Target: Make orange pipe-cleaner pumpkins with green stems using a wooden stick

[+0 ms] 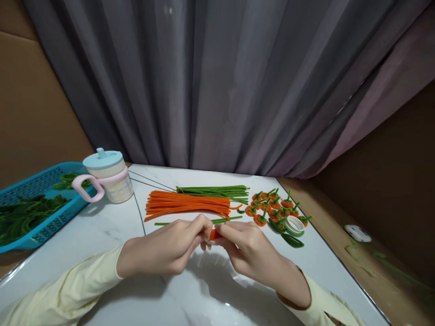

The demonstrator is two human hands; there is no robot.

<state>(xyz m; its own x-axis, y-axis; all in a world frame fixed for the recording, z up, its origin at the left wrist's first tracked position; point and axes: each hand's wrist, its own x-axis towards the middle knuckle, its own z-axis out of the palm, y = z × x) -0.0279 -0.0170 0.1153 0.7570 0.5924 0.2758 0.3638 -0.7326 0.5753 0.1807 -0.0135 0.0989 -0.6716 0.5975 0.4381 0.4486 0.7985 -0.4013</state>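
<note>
— Where is the orange piece?
— Pinched between both hands above the white table (102, 226): the orange pipe-cleaner piece (214, 234) sits at the fingertips of the left hand (166, 249) and right hand (249, 251), both closed on it.
— Behind them?
— Orange stems (186, 203), green stems (214, 191), finished pumpkins (272, 206).

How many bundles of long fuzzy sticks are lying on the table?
2. The orange bundle lies just beyond the hands; the green bundle lies right behind it, nearer the curtain. One loose green stick lies apart, partly hidden by the fingers.
</note>
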